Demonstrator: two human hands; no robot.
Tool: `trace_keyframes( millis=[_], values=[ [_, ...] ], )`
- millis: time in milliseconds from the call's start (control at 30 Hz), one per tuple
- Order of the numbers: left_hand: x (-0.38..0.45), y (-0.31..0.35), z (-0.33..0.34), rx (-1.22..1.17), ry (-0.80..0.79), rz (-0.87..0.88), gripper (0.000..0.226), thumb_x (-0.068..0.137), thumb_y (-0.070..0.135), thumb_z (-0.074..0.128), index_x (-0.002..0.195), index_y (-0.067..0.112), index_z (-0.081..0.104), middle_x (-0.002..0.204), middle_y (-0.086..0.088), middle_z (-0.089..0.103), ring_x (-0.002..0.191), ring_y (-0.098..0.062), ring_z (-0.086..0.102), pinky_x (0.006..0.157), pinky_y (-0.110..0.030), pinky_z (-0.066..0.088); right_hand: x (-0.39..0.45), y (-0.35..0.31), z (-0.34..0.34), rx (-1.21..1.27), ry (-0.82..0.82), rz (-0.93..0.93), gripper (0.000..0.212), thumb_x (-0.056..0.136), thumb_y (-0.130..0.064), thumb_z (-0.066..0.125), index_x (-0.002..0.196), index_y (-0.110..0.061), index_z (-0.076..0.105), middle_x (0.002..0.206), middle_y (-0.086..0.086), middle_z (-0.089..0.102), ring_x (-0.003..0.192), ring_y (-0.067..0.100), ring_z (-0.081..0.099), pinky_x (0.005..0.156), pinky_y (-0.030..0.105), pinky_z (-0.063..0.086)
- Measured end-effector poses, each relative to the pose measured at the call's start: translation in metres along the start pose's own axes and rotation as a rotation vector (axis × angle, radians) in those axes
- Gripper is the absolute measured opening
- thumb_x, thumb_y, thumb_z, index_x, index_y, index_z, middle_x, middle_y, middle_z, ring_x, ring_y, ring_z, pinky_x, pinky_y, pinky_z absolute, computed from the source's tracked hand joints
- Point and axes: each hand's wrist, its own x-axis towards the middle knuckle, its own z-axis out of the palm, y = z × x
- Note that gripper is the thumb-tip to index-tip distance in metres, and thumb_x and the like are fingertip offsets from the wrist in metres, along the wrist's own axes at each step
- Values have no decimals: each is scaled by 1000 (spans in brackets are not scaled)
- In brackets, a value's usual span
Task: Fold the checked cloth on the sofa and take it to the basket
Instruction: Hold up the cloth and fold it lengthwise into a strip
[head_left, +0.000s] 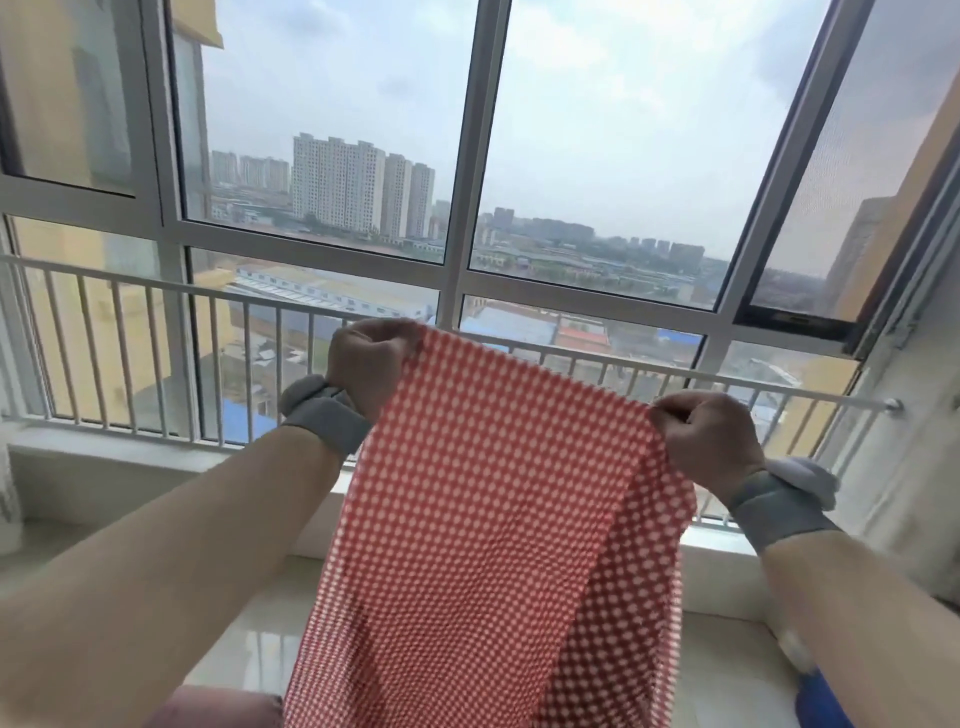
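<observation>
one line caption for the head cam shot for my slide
Both hands, left hand and right hand, hold a red checked cloth up by its top corners before a window.

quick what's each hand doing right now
Left hand: closed, gripping the red-and-white checked cloth at its top corner.
Right hand: closed, gripping the other corner.

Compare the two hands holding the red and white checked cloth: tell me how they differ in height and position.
The left hand sits higher in the head view and nearer the middle; the right hand is lower and further out. The left hand pinches the upper left corner of the red and white checked cloth, the right hand the upper right corner, where the fabric folds under and looks darker. Both are closed fists on the top edge, each with a grey wristband.
</observation>
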Motion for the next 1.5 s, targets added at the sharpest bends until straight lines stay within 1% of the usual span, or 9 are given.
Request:
trace_keyframes(
  millis=[167,333,400,567,700,900,1100,1267,1500],
  values=[
    [1,3,-2,58,4,-44,14,87,16,61,88,19,75,86,-1,74,83,-21,67,76,-32,54,-8,-2,1,122,-154,50,25,83,-11,69,66,-29,74,64,-22,67,69,4,64,73,27,53],
    [7,6,-4,144,-93,-171,31,90,12,52,113,-6,61,78,-5,61,66,-17,56,64,-30,46,-18,-23,3,294,-263,24,32,83,-11,71,63,-35,73,68,-12,73,65,7,69,59,22,53],
    [0,8,2,270,-213,-66,28,92,11,50,107,-10,62,72,-3,55,65,-20,55,59,-24,43,-20,-37,6,305,-303,-21,27,83,-12,71,67,-32,74,68,-14,73,63,4,67,57,16,49],
    [-41,21,30,401,-696,77,52,68,76,47,94,33,61,99,8,64,94,-10,61,78,-28,50,-20,-73,15,318,-365,-99,27,82,-13,71,66,-34,71,64,-24,69,60,-5,63,50,7,43],
    [-60,27,42,583,-916,202,55,59,80,54,96,41,61,99,19,65,88,5,60,76,-20,49,-22,-90,20,303,-397,-151,31,80,-11,73,61,-35,69,53,-25,63,49,-7,58,41,7,39],
    [-65,20,43,687,-803,343,22,82,29,66,104,25,69,92,11,70,83,-3,64,78,-22,55,-26,-91,23,270,-405,-172,21,80,-14,75,70,-32,74,53,-25,63,48,-6,57,43,8,40],
    [-76,19,49,674,-607,388,19,85,15,67,102,18,74,92,0,76,80,-10,69,81,-26,56,-28,-82,29,272,-402,-177,21,82,-18,75,70,-35,70,58,-20,64,58,-6,60,52,8,43],
    [-76,32,51,668,-432,315,20,86,13,62,101,16,75,100,-2,74,93,-17,67,85,-34,55,-45,-65,45,270,-528,-128,16,79,-22,77,65,-19,68,53,-11,60,47,-1,49,48,15,43],
    [-68,51,45,653,-329,224,23,90,13,58,109,13,72,109,-4,72,104,-20,63,93,-35,50,-74,-44,69,200,-672,4,17,75,-23,75,60,-21,67,69,1,71,67,20,67,66,33,58]
  ],
)
